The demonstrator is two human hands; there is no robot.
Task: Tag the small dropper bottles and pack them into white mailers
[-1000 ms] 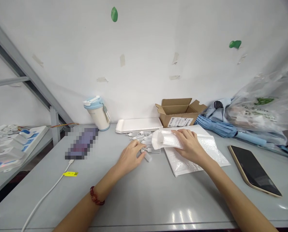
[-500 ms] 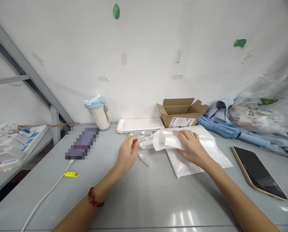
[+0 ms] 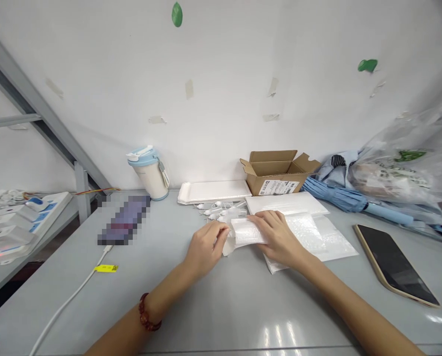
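Observation:
My right hand [image 3: 280, 237] is wrapped over a white bubble mailer [image 3: 248, 231], holding it tilted with its mouth toward the left. At that mouth my left hand [image 3: 208, 247] has its fingertips pinched together; what they hold is hidden. Just behind the mailer lie several small translucent, bottle-like pieces with white tips [image 3: 215, 210], partly covered by it. More white bubble mailers [image 3: 332, 242] lie flat under and beyond my right hand.
A flat white packet [image 3: 215, 192] and an open cardboard box [image 3: 274, 170] stand along the wall. Left are a tumbler [image 3: 152, 175] and a pixelated purple item [image 3: 126, 220] on a white cable. Right are a phone [image 3: 395, 264], a blue umbrella [image 3: 335, 198] and a plastic bag [image 3: 402, 163].
My left hand has moved right to the mailer's mouth. The mailer has come slightly left and nearer with my right hand. The loose bottle-like piece in front is no longer visible.

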